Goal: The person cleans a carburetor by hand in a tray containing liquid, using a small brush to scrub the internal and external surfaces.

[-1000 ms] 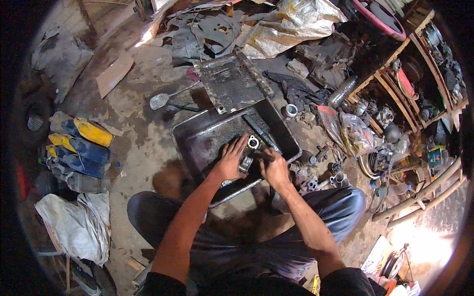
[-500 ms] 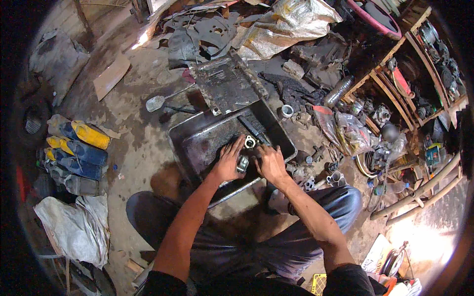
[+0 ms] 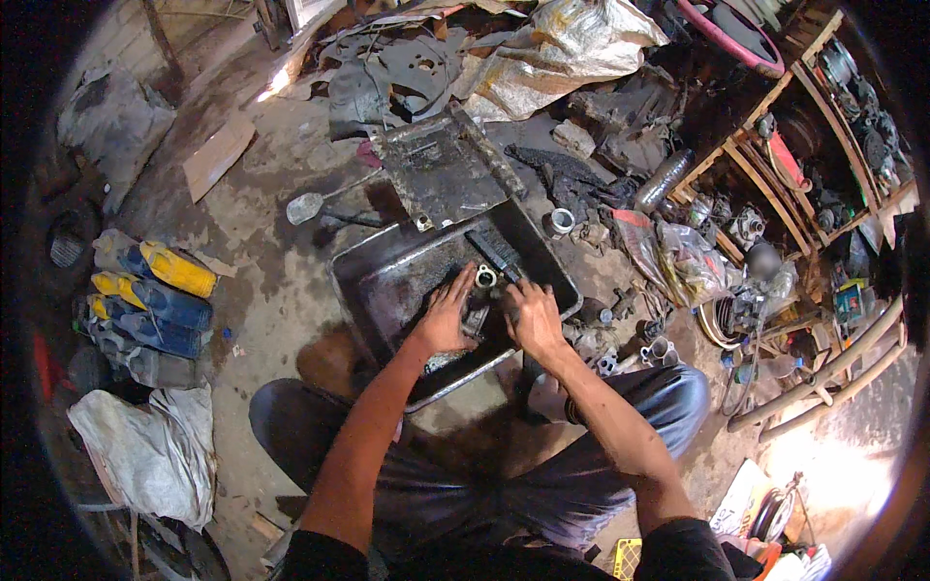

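Left hand (image 3: 449,318) loosely spread against metal part (image 3: 477,316), right hand (image 3: 532,318) curled nearby

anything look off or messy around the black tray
The grimy metal plate sits askew, its near edge seeming to overlap the far rim of the black tray. The tray is smeared with dark grime, and the floor nearby is blotched, cause unclear

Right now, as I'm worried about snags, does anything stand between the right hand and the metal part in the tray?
Nothing visible does: only a dark gap shows between the right hand and the metal part. The black tool lies beyond, toward the far side of the tray.
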### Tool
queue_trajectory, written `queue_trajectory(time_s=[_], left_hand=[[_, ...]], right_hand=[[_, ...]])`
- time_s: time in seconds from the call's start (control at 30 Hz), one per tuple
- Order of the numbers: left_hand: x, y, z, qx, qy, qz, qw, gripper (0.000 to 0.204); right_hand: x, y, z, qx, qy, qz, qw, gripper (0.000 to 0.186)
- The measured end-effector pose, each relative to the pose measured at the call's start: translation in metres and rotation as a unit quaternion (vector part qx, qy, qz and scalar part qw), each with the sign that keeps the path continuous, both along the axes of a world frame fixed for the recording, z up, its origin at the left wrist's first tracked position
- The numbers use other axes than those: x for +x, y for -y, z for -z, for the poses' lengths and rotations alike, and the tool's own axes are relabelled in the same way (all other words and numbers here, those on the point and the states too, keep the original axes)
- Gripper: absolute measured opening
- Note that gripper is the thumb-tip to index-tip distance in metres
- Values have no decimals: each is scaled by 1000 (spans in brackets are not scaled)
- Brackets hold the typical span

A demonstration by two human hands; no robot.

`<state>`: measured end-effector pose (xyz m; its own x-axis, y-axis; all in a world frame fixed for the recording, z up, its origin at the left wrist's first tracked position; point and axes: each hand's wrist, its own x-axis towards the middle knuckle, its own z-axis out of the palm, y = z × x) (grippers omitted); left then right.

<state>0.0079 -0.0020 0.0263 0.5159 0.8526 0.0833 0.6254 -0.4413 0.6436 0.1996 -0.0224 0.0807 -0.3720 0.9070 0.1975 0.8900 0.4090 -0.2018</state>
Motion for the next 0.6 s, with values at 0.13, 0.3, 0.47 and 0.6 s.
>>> queue_trajectory(time_s=[0.13, 0.3, 0.47, 0.6], left_hand=[[-2, 0, 3, -3, -57, 12, 998, 127], [4, -2, -6, -33, -20, 4, 999, 125], [-1, 1, 10, 14, -11, -3, 1000, 127], [-3, -5, 5, 18, 0, 5, 1000, 125]], right_hand=[[-15, 35, 20, -5, -21, -130, 991, 37], [10, 9, 30, 16, -135, 5, 991, 41], [-10, 9, 14, -127, -66, -51, 988, 37], [-14, 17, 26, -49, -20, -87, 995, 39]])
